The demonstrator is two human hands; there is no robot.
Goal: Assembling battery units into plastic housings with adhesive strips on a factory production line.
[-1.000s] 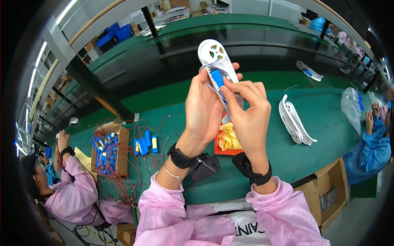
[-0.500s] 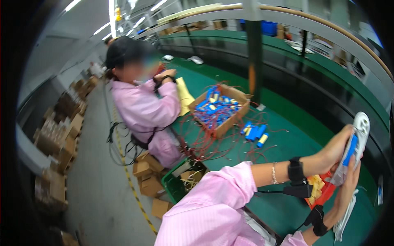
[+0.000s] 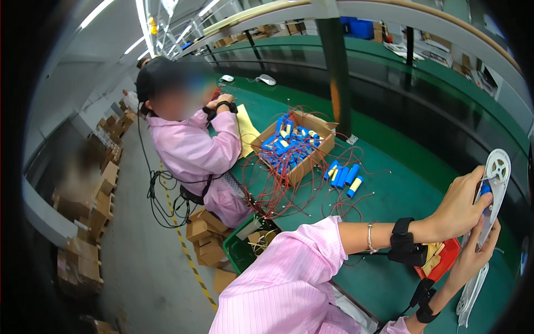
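Head view: right hand (image 3: pixel 476 255) grasps elongated white plastic housing (image 3: pixel 499 167), raised far right; left hand (image 3: pixel 451 207), fingers bent against blue cylindrical cell (image 3: pixel 486 189), grip unclear. Loosened fingers might let the cell slip.

Left fingers (image 3: pixel 483 202), right fingers (image 3: pixel 492 239) holding white housing (image 3: pixel 498 167); blue cell (image 3: pixel 485 188) inside.

No text, label, brand, number or sign legible anywhere in current view.
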